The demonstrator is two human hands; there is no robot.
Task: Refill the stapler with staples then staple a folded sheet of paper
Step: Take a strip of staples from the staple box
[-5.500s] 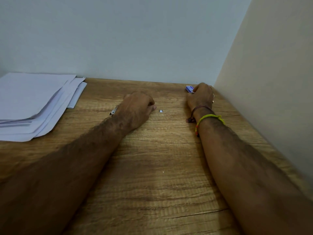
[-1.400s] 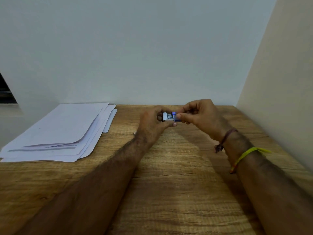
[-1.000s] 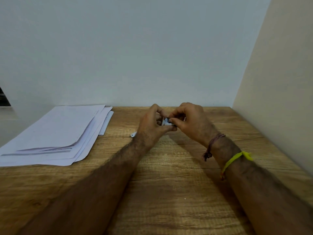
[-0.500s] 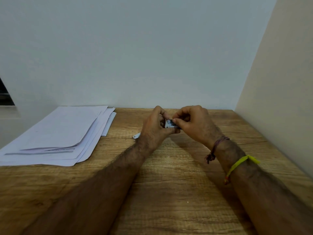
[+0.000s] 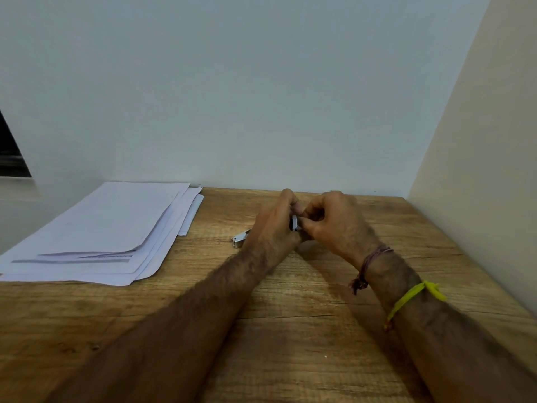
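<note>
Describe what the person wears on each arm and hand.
Both forearms are bare, with no sleeves in view. The right wrist carries a thin brownish thread band with a knotted tail, and further up a bright yellow band tied in a knot. The left hand and its wrist show nothing worn.

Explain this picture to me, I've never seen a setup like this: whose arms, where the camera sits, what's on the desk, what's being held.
No machine here: a person's bare arms, filmed by a camera worn on the head, looking forward and down. The left hand and right hand meet above the wooden desk, pinching a small pale box between them, probably staples. Beside the left wrist a metal stapler lies on the desk, partly hidden. A stack of paper lies at the left.
</note>
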